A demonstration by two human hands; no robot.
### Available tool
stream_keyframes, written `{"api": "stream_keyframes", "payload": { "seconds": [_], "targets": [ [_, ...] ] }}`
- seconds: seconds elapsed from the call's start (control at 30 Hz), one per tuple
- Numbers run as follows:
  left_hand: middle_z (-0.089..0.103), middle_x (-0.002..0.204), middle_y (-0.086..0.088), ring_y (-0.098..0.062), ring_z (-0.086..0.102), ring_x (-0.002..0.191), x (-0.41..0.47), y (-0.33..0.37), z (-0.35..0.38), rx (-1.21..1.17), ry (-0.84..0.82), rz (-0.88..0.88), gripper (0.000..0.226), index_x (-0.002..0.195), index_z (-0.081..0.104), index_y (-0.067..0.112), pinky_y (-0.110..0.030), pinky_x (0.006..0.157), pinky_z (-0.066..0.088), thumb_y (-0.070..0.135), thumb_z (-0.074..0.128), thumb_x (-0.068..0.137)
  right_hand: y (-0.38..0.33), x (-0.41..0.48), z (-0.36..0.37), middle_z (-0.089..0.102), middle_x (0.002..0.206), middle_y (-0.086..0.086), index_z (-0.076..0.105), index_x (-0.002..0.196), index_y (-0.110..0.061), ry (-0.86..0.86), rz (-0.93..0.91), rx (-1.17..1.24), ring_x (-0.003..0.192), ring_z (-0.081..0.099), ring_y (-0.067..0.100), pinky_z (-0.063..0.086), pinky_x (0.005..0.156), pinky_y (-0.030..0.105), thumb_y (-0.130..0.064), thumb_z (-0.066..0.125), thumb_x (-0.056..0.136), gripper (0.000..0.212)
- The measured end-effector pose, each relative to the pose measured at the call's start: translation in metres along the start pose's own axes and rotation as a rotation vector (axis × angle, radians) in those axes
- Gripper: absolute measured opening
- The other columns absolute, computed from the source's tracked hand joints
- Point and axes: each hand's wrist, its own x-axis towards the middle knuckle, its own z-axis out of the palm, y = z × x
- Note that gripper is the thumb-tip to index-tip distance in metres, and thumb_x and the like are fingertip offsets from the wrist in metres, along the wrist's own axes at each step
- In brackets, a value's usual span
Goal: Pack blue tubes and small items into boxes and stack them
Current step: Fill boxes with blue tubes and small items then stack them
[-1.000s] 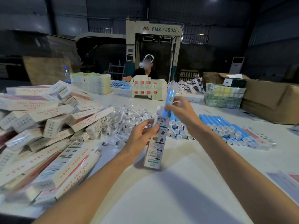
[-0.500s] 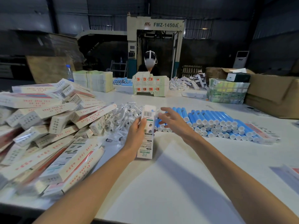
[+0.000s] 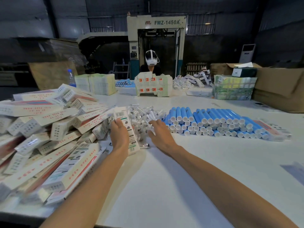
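A tall beige machine [image 3: 156, 30] marked FMZ-1450A stands at the back. Right in front of it, a person [image 3: 151, 63] wearing a white headset sits at the far side of the white desk [image 3: 164, 178]. Left of the machine are a stepladder [image 3: 120, 69], a stack of leaflets [image 3: 97, 84] and a water bottle [image 3: 71, 78]. To its right are a wrapped green bundle [image 3: 233, 88], a brown carton [image 3: 279, 89] and a white air conditioner [image 3: 246, 52].

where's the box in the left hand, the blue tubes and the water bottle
box [image 3: 128, 127]: head view, its printed face
blue tubes [image 3: 212, 123]: head view, capped ends mid-pile
water bottle [image 3: 71, 79]: head view, clear body
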Motion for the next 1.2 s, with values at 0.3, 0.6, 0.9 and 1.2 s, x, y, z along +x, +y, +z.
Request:
{"api": "stream_keyframes", "payload": {
  "seconds": [0.3,0.6,0.9,1.2],
  "targets": [
    [0.067,0.108,-0.012,-0.031,0.067,0.096,0.0,0.002,0.001,-0.059,0.008,0.002,0.034,0.118,0.053,0.018,-0.048,0.088,0.057,0.041,0.028,0.116,-0.008,0.021,0.014,0.064,0.121,0.012,0.062,0.122,-0.009,-0.003,0.049,-0.04,0.114,0.058,0.029,0.05,0.092,0.043,-0.018,0.064,0.101,0.023],
    [0.075,0.094,-0.003,-0.022,0.074,0.081,-0.017,0.007,0.01,-0.143,-0.188,0.019,0.028,0.115,0.06,0.023,-0.031,0.063,0.054,0.044,0.042,0.114,0.003,-0.007,-0.041,0.066,0.09,-0.005,0.064,0.102,-0.016,0.226,0.149,0.198,0.08,0.061,0.017,0.053,0.072,0.04,-0.022,0.061,0.105,0.008],
    [0.081,0.113,-0.002,-0.014,0.079,0.098,-0.06,0.013,0.023,-0.233,-0.594,0.135,0.038,0.133,0.06,0.025,-0.024,0.068,0.062,0.027,0.075,0.098,-0.011,-0.022,-0.163,0.069,0.118,0.001,0.067,0.125,-0.018,0.417,0.117,0.512,0.099,0.068,0.014,0.055,0.085,0.019,-0.006,0.059,0.103,0.026],
    [0.082,0.11,-0.005,-0.023,0.079,0.101,-0.074,0.02,0.025,-0.284,-0.652,0.115,0.047,0.133,0.06,0.02,-0.03,0.074,0.063,0.03,0.08,0.092,-0.05,-0.012,-0.18,0.075,0.094,0.01,0.057,0.121,-0.01,0.131,-0.036,0.478,0.093,0.073,0.023,0.061,0.089,0.038,-0.01,0.078,0.091,0.036]
  ]
}}
